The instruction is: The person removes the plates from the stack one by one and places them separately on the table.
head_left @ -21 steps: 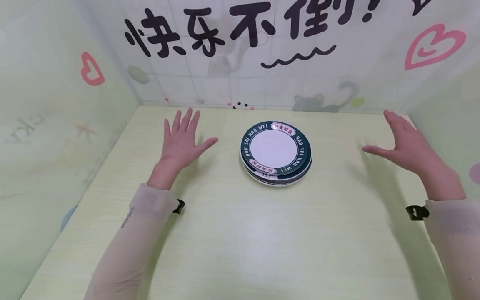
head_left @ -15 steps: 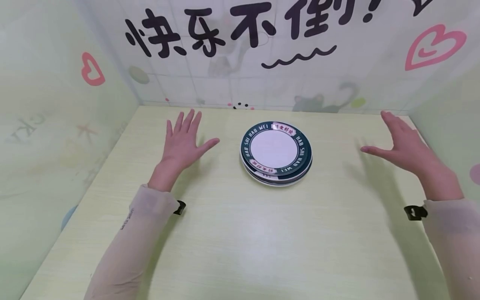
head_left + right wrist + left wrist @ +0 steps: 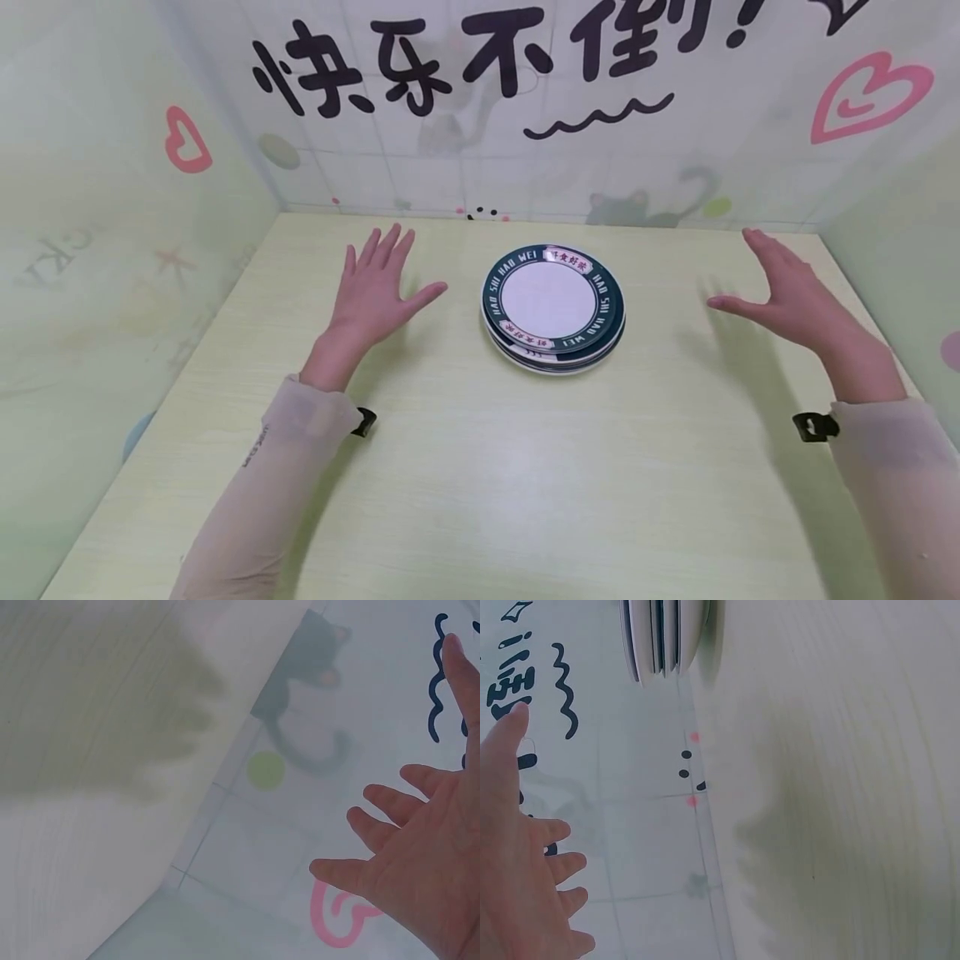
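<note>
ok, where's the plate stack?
Head view: the plate stack sits on the table just right of centre, between the left grip and right grip, nearer the left, touching neither.

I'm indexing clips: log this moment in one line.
left grip: spread, empty; right grip: spread, empty; plate stack: between them, on table

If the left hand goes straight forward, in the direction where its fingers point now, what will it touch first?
Probably the printed back wall: no object shows between it and the left hand, although depth is hard to judge.
</note>
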A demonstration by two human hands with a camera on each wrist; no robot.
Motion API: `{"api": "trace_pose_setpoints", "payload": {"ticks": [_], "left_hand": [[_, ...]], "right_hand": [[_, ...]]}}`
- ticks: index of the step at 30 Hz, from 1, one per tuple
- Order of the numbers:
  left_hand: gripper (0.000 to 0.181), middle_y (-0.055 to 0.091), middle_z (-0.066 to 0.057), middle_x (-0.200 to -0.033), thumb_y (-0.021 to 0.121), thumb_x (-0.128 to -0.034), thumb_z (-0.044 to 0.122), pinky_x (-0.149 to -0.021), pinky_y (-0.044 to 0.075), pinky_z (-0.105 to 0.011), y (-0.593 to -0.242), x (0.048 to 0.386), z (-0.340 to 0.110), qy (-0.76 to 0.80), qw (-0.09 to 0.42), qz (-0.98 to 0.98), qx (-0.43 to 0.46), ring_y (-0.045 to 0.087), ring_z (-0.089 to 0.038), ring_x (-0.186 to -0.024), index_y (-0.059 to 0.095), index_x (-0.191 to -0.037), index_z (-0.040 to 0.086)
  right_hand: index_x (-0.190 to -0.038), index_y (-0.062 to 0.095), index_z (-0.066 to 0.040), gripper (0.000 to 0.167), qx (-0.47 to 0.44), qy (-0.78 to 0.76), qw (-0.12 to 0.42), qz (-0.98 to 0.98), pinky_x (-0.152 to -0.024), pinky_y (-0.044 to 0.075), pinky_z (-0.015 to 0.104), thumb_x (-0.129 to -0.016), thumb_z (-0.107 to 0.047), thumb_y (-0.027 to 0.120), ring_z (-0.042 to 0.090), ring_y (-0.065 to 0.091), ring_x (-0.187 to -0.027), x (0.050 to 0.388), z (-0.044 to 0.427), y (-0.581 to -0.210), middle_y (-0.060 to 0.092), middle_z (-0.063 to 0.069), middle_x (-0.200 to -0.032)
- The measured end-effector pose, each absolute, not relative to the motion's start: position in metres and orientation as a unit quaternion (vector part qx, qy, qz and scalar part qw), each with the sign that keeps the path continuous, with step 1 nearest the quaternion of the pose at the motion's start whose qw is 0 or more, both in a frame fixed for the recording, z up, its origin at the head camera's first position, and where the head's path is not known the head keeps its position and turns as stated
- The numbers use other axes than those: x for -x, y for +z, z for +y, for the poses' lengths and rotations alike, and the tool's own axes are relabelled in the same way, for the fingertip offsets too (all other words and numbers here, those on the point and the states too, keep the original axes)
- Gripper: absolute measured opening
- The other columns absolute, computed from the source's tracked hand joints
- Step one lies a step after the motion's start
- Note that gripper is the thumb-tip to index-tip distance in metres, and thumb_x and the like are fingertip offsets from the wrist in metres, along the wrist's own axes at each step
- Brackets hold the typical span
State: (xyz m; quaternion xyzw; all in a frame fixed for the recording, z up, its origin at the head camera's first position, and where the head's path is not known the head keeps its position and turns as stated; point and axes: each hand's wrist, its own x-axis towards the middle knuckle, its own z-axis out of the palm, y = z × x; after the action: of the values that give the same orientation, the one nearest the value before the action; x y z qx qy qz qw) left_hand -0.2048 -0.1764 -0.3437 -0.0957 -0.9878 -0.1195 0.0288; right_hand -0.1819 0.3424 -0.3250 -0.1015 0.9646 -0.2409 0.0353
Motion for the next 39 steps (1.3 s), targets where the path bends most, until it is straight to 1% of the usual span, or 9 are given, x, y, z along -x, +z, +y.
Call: {"api": "trace_pose_setpoints", "payload": {"ticks": [6, 11, 17, 22, 25, 27, 29, 34, 39], "left_hand": [[0.093, 0.008, -0.007, -0.170, 0.045, -0.0915, 0.071, -0.128, -0.002, -0.058, -0.342, 0.201, -0.173, -0.127, 0.024, -0.986, 0.103, 0.000, -0.031, -0.158, 0.016, -0.161, 0.017], [0.090, 0.012, -0.007, -0.170, 0.046, -0.0927, 0.068, -0.128, 0.002, -0.056, -0.343, 0.199, -0.169, -0.132, 0.022, -0.985, 0.110, 0.006, -0.031, -0.157, 0.018, -0.161, 0.016], [0.088, 0.018, -0.008, -0.168, 0.048, -0.0930, 0.066, -0.129, 0.008, -0.054, -0.344, 0.197, -0.165, -0.142, 0.019, -0.983, 0.117, 0.012, -0.031, -0.156, 0.021, -0.160, 0.016], [0.086, 0.024, -0.010, -0.166, 0.048, -0.0936, 0.065, -0.129, 0.010, -0.051, -0.345, 0.197, -0.163, -0.150, 0.013, -0.981, 0.124, 0.016, -0.031, -0.156, 0.022, -0.160, 0.017], [0.085, 0.028, -0.012, -0.164, 0.049, -0.0936, 0.065, -0.129, 0.013, -0.049, -0.346, 0.196, -0.162, -0.158, 0.010, -0.980, 0.121, 0.021, -0.031, -0.154, 0.024, -0.159, 0.017], [0.083, 0.031, -0.011, -0.163, 0.050, -0.0933, 0.064, -0.129, 0.016, -0.049, -0.346, 0.196, -0.161, -0.164, 0.009, -0.979, 0.117, 0.026, -0.031, -0.152, 0.027, -0.158, 0.017], [0.081, 0.035, -0.010, -0.161, 0.052, -0.0928, 0.063, -0.126, 0.024, -0.051, -0.346, 0.195, -0.160, -0.171, 0.007, -0.979, 0.112, 0.031, -0.032, -0.150, 0.032, -0.156, 0.017], [0.075, 0.041, -0.007, -0.158, 0.054, -0.0924, 0.062, -0.114, 0.042, -0.055, -0.346, 0.194, -0.157, -0.184, -0.004, -0.977, 0.105, 0.040, -0.031, -0.145, 0.040, -0.152, 0.019], [0.071, 0.045, -0.006, -0.156, 0.054, -0.0930, 0.060, -0.110, 0.045, -0.053, -0.347, 0.193, -0.153, -0.195, -0.014, -0.975, 0.105, 0.043, -0.030, -0.143, 0.043, -0.150, 0.019]], "right_hand": [[-0.161, -0.001, -0.012, 0.105, 0.107, -0.256, 0.045, 0.960, -0.120, 0.011, 0.070, -0.090, -0.042, 0.071, 0.047, 0.005, -0.153, 0.183, 0.334, -0.326, 0.005, 0.021, -0.168], [-0.161, 0.004, -0.011, 0.103, 0.106, -0.262, 0.052, 0.958, -0.118, 0.018, 0.070, -0.090, -0.043, 0.071, 0.049, 0.013, -0.150, 0.183, 0.326, -0.328, 0.012, 0.023, -0.166], [-0.160, 0.015, -0.010, 0.096, 0.109, -0.261, 0.055, 0.957, -0.115, 0.024, 0.069, -0.090, -0.044, 0.071, 0.049, 0.023, -0.147, 0.182, 0.315, -0.330, 0.023, 0.023, -0.163], [-0.156, 0.030, -0.007, 0.084, 0.116, -0.263, 0.050, 0.957, -0.111, 0.032, 0.067, -0.090, -0.041, 0.071, 0.048, 0.034, -0.140, 0.181, 0.309, -0.331, 0.036, 0.024, -0.156], [-0.151, 0.038, -0.005, 0.077, 0.120, -0.262, 0.051, 0.956, -0.110, 0.036, 0.065, -0.091, -0.040, 0.071, 0.046, 0.039, -0.137, 0.181, 0.306, -0.332, 0.042, 0.024, -0.152], [-0.149, 0.042, -0.004, 0.073, 0.122, -0.262, 0.055, 0.956, -0.110, 0.036, 0.064, -0.092, -0.039, 0.070, 0.045, 0.041, -0.136, 0.181, 0.304, -0.333, 0.045, 0.024, -0.150], [-0.147, 0.045, -0.004, 0.069, 0.124, -0.263, 0.057, 0.955, -0.111, 0.037, 0.063, -0.092, -0.038, 0.070, 0.044, 0.042, -0.135, 0.181, 0.302, -0.334, 0.047, 0.024, -0.149], [-0.145, 0.047, -0.005, 0.066, 0.128, -0.271, 0.066, 0.952, -0.111, 0.037, 0.063, -0.093, -0.037, 0.069, 0.043, 0.044, -0.135, 0.179, 0.297, -0.337, 0.050, 0.023, -0.147], [-0.147, 0.045, -0.005, 0.068, 0.135, -0.272, 0.074, 0.950, -0.112, 0.038, 0.063, -0.093, -0.037, 0.070, 0.044, 0.044, -0.135, 0.178, 0.288, -0.340, 0.049, 0.022, -0.148]]}}
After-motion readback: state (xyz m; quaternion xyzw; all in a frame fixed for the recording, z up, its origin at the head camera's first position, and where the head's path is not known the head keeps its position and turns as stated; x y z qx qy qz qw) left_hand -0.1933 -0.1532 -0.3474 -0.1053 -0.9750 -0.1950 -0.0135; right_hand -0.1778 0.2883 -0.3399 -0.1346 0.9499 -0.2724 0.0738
